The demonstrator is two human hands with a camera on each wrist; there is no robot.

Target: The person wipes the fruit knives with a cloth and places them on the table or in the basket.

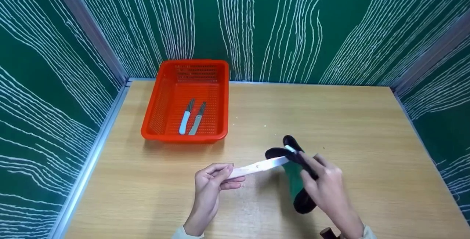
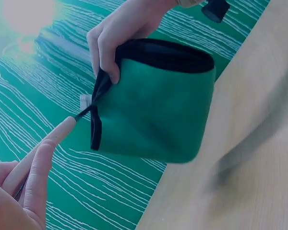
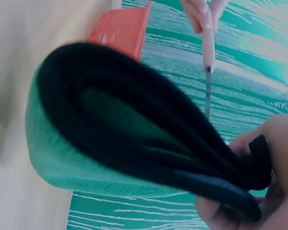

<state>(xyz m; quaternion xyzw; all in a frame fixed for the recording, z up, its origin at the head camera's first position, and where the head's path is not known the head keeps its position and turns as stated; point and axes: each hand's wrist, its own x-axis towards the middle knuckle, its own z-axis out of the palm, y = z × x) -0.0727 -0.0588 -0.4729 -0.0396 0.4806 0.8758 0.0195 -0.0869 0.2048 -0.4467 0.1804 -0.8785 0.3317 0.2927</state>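
Note:
My left hand [image 1: 211, 187] holds a knife [image 1: 253, 167] by its pale handle, thumb on top and fingers beneath. Its blade points right and meets the black edging of a folded green cloth [image 1: 293, 178]. My right hand [image 1: 328, 185] pinches that cloth along its black border, close to the blade. In the left wrist view the cloth [image 2: 156, 110] hangs in a rounded fold, with a small white tag [image 2: 85, 101] at its edge. The right wrist view shows the looped black border [image 3: 101, 57]; the blade's tip is hidden behind it.
A red perforated basket [image 1: 183, 137] stands at the back left of the wooden table [image 1: 330, 114]. Two knives lie inside it, one with a light blue handle [image 1: 184, 122], one with a greyish handle [image 1: 196, 124]. Green walls [image 1: 205, 18] with white lines enclose the table.

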